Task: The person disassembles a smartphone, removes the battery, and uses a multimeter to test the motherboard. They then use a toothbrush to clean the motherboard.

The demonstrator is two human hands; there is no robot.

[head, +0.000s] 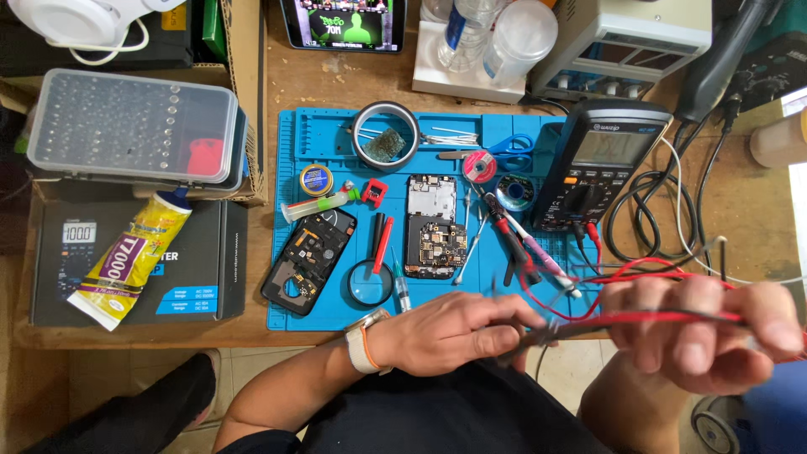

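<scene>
Both hands hold the meter's test leads (622, 319) just below the blue mat (290, 311). The left hand (450, 332) pinches the tips; the right hand (702, 332) clasps the wires, keeping them taut.

Two thin test leads (639, 318), one red and one black, stretched roughly level just off the near edge of the bench. Pinched at one end between the fingers of the left hand (450, 332), at the other in the closed right hand (702, 332), blurred. Red lead uppermost, black running just under it. Further red wire looping up and back toward the grey multimeter (598, 164), standing tilted on the blue mat, plugs seated in its lower sockets.
</scene>
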